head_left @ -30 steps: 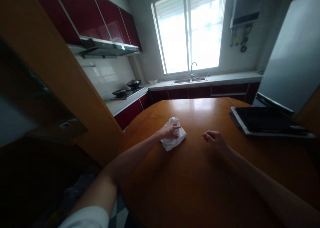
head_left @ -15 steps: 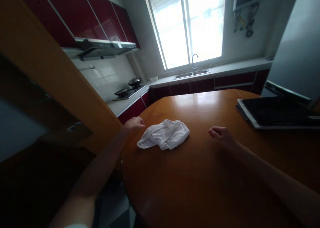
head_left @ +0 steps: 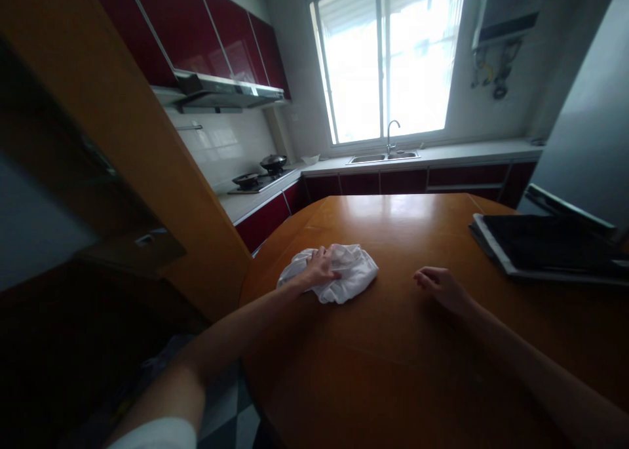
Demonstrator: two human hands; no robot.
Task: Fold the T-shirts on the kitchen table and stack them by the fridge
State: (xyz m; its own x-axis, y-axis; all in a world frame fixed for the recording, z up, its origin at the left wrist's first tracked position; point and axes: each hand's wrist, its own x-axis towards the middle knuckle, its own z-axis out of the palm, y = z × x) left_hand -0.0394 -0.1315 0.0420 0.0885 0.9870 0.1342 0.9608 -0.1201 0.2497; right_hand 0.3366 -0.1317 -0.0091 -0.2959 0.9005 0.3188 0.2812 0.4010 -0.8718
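Note:
A crumpled white cloth (head_left: 356, 275) lies in a loose heap on the brown wooden table (head_left: 354, 357), left of its middle. My left hand (head_left: 320, 267) rests on top of this heap with its fingers spread over the fabric, covering part of it. My right hand (head_left: 439, 286) is at the table to the right of the cloth, apart from it. Its fingers are curled into a loose fist, and nothing shows in them.
On the table's right side lies a stack of dark folded fabric (head_left: 545, 239) with a pale edge. An orange wooden partition (head_left: 162, 180) rises at the left. Beyond the table stand a counter with a sink (head_left: 368, 158), a stove with pans (head_left: 273, 162) and a fridge (head_left: 584, 121).
My left hand has moved right from beside the cloth onto it, and its fingers have spread. My right hand stays about where it was. The view has shifted slightly.

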